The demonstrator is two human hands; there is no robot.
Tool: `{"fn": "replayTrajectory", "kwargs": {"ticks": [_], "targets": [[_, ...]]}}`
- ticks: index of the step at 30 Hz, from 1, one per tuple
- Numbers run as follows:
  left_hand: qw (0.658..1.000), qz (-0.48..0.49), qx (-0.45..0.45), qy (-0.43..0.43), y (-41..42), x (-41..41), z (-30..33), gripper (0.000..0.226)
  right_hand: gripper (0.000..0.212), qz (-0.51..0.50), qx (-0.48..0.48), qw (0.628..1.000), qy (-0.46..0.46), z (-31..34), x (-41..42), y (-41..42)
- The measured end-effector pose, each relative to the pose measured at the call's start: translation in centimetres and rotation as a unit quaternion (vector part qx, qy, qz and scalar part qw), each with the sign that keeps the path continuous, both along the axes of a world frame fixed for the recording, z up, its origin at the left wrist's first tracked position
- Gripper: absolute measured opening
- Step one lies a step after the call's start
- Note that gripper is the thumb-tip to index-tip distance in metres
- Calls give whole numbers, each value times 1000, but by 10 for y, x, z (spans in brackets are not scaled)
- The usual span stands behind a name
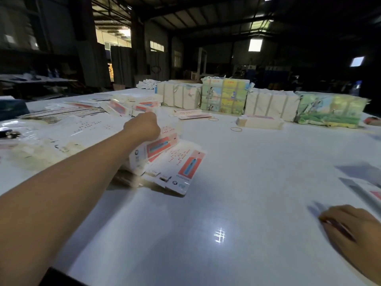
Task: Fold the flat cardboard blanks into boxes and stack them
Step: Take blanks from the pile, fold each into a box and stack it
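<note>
A big white table (237,182) fills the view in a dark hall. At the far left edge lies a spread of flat striped sheets (61,114), too blurry to count.

The left arm stretches far out over the table. The left hand (143,125) is curled, its back toward the camera, and it holds the top edge of a flat cardboard blank (158,146) with a red and blue picture. That blank is lifted off a low pile of blanks (177,168) just below it. The fingers are hidden behind the hand. The pile is fanned out and blurred, so the number of blanks cannot be told.

Behind the hand sits a heap of folded boxes (134,105) with the same red print. They blur together.

Farther right, two rubber bands (236,129) lie on the table. Near them is a small stack of white card (259,122).

Along the back stand four big bundles: two white bundles (178,97) and two picture-wrapped bundles (224,97).

At the bottom right, the right hand (350,230) rests on the table with fingers mostly straight, holding nothing. It is blurred and partly cut off by the edge. Grey flat sheets (362,178) lie past it, also cut off.
</note>
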State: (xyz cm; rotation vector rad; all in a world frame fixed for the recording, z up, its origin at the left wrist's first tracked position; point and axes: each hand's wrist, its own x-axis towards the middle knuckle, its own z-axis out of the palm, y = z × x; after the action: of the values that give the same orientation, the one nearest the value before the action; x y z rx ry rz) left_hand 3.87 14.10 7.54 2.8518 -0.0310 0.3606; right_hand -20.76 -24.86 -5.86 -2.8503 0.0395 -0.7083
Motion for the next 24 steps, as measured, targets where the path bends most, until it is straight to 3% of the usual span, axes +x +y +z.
{"fn": "replayTrajectory", "kwargs": {"ticks": [2, 5, 6, 7, 8, 10, 11, 12, 16, 20, 22, 24], "targets": [[990, -92, -102, 26, -21, -16, 11, 17, 20, -13, -8, 1000, -13, 14, -5, 3], [929, -245, -257, 109, -64, -60, 13, 11, 11, -19, 16, 1000, -17, 27, -18, 17], [912, -286, -263, 133, -80, -76, 9, 11, 6, -40, 87, 995, -42, 24, -16, 13], [898, -320, -257, 157, -97, -90, 3, 14, 12, -59, 219, 972, -61, 30, -14, 15], [888, -345, -246, 182, -112, -103, -5, 16, 21, -60, 377, 921, -77, 37, -12, 16], [876, -373, -210, 223, -139, -124, -21, 20, 32, -36, 642, 763, -69, 48, -13, 17], [876, -384, -183, 229, -150, -133, -29, 20, 31, -13, 703, 709, -52, 54, -16, 19], [880, -395, -151, 218, -158, -139, -36, 21, 26, 15, 725, 688, -37, 54, -19, 19], [899, -417, -81, 108, -164, -148, -58, 19, 20, 80, 697, 712, 3, 49, -22, 19], [867, -493, 58, -42, -174, -168, -76, 94, 13, 134, 637, 759, 12, 41, -20, 21], [855, -506, 89, -75, -180, -174, -79, 110, 14, 149, 631, 762, 19, 39, -19, 22], [855, -504, 81, -88, -181, -176, -80, 107, 10, 160, 639, 751, 35, 41, -20, 21]]}}
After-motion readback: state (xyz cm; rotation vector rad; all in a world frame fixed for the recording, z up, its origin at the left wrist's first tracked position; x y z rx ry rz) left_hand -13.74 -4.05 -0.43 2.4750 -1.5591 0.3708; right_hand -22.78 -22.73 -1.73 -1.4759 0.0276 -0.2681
